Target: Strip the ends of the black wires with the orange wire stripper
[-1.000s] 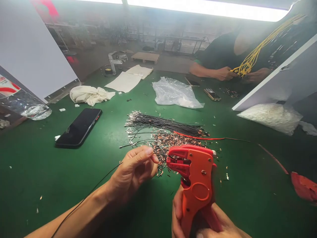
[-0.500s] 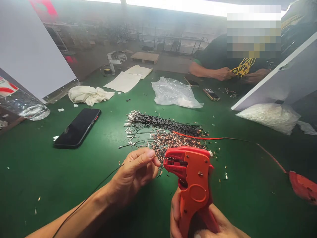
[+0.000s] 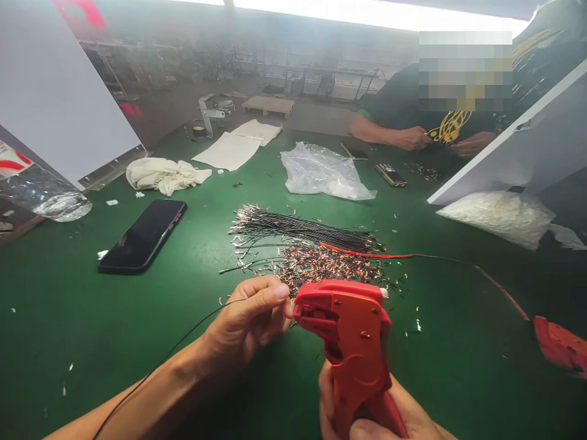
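Observation:
Between thumb and fingers, my left hand (image 3: 252, 311) pinches a thin black wire (image 3: 178, 345), whose long end trails down over my forearm. My right hand (image 3: 376, 409) is wrapped round the handle of a red and orange wire stripper (image 3: 358, 348). The stripper's jaws point left and sit right beside my left fingertips; whether the wire's tip is inside them I cannot tell. Behind the tool lies a heap of short wire scraps (image 3: 330, 266) with coppery ends. Beyond that heap rests a bundle of black wires (image 3: 302, 226) with metal terminals at the left end.
A black phone (image 3: 144, 237) lies left, near a crumpled cloth (image 3: 165, 176). A clear plastic bag (image 3: 325, 171) is at the back. A red tool (image 3: 559, 345) lies far right, under a white panel (image 3: 518, 134). Across the table, a co-worker's hands (image 3: 415, 137) hold yellow wires.
The wire stripper has shifted slightly left and its head has tipped, bringing the jaws up to my left fingertips. My left hand has barely moved.

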Demonstrator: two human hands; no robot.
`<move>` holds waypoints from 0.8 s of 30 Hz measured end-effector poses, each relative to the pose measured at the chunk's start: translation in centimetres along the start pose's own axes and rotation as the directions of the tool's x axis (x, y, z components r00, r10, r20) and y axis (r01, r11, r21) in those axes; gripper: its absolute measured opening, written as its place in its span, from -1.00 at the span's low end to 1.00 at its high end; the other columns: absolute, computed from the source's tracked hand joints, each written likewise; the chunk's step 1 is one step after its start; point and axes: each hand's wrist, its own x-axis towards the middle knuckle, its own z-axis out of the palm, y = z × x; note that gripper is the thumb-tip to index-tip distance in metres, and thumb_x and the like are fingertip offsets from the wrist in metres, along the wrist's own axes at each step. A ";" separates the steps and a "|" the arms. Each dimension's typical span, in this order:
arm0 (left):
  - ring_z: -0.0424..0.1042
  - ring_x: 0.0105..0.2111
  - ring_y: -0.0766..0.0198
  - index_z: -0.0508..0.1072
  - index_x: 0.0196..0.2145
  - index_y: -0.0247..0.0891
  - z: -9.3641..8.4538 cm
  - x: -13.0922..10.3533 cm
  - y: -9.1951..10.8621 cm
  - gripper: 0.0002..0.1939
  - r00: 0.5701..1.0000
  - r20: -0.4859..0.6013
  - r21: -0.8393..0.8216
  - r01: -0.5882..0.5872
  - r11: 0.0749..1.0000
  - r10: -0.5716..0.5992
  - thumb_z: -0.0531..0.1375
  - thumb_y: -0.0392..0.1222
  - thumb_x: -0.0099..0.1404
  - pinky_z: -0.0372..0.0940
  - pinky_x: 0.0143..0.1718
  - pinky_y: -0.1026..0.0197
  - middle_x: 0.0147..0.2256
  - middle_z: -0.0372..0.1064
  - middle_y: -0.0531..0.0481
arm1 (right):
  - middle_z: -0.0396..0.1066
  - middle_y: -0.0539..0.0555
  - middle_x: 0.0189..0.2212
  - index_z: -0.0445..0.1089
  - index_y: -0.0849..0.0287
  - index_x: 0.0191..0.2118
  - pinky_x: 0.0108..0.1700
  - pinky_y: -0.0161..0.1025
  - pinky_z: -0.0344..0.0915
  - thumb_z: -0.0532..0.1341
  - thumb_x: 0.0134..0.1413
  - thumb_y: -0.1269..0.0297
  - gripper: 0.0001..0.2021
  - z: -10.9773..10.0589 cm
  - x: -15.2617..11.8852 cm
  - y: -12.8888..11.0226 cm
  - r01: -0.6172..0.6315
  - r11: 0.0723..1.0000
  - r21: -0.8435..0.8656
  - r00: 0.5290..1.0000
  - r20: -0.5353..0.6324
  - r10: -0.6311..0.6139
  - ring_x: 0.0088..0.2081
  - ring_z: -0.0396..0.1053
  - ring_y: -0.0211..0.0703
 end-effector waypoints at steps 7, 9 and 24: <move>0.06 -0.63 0.46 0.37 -0.60 -0.30 0.1 0.2 0.1 -0.67 1.000 0.003 -0.021 0.018 1.000 -0.018 0.34 -0.05 0.10 -0.08 -0.57 0.33 -0.63 0.19 0.11 | 0.17 -0.03 -0.52 0.26 0.22 -0.35 -0.48 -0.35 0.02 0.31 0.06 0.00 -0.63 -0.3 0.5 -0.1 0.040 0.997 -0.061 0.999 0.015 -0.040 -0.51 0.10 -0.33; 0.08 -0.63 0.45 0.38 -0.60 -0.31 0.1 0.2 0.1 -0.66 1.000 -0.005 -0.010 0.012 1.000 -0.012 0.33 -0.03 0.13 -0.08 -0.58 0.33 -0.64 0.20 0.11 | 0.15 -0.05 -0.52 0.24 0.21 -0.34 -0.48 -0.35 0.02 0.30 0.08 -0.03 -0.61 -0.2 0.3 0.0 0.031 0.997 -0.073 0.999 -0.016 -0.032 -0.51 0.09 -0.33; 0.02 -0.65 0.44 0.41 -0.49 -0.27 -0.8 0.5 -0.8 -0.71 0.993 0.113 -0.015 -0.021 1.000 0.022 0.27 -0.02 0.24 -0.13 -0.57 0.30 -0.69 0.10 0.16 | 0.25 -0.01 -0.53 0.30 0.21 -0.32 -0.42 -0.30 0.02 0.31 0.00 -0.17 -0.52 -0.1 0.1 -0.2 -0.068 0.997 -0.035 0.993 -0.101 0.064 -0.49 0.16 -0.29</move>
